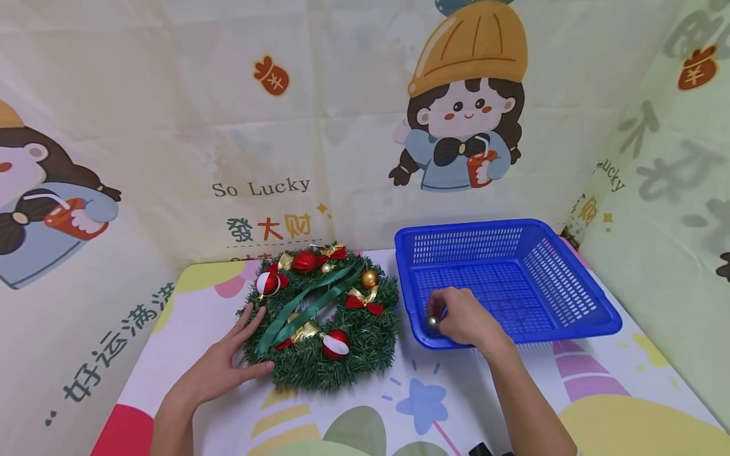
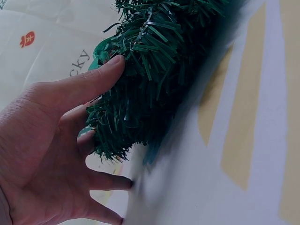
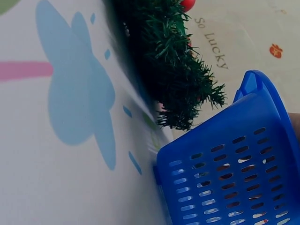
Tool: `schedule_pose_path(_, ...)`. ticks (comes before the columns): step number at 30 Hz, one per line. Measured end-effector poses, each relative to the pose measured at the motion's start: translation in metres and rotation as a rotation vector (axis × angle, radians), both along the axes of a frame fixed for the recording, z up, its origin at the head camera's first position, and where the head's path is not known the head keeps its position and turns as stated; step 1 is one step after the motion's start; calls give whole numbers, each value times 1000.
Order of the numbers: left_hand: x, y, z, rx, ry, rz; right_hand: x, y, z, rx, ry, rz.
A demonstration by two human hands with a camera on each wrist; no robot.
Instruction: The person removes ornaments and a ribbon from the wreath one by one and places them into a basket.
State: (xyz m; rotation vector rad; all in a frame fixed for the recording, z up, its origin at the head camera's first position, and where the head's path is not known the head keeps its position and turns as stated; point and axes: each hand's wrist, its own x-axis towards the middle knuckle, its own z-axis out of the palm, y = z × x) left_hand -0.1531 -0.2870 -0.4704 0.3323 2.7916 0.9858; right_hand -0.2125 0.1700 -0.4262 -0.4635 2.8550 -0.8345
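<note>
A green wreath (image 1: 365, 345) lies on the table, trimmed with a green ribbon, bows and red, white and gold balls. My left hand (image 1: 219, 364) rests against its left edge, fingers spread. In the left wrist view, the thumb (image 2: 101, 77) lies on the needles while two straight fingers extend below the wreath. Inside the blue basket (image 1: 507, 339), at its near left corner, my right hand (image 1: 464, 316) pinches a small shiny Christmas ball (image 1: 433, 323). The basket's perforated wall hides most of that hand in the right wrist view.
The basket stands just right of the wreath, its rim raised above the table (image 1: 456, 386). A printed cloth wall (image 1: 353, 126) rises behind, with more cloth on both sides. A small black object (image 1: 481, 449) shows at the bottom edge.
</note>
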Motion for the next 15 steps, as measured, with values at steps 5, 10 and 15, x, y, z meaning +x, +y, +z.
schedule_pose_path(5,-1,1,0,-4,-7,1,1,0,1,3,-4,1)
schedule_pose_path(10,-1,0,-1,-4,-14,6,2,-1,0,3,-8,8)
schedule_pose_path(15,-1,0,-1,-3,-8,5,2,-2,0,6,-13,3)
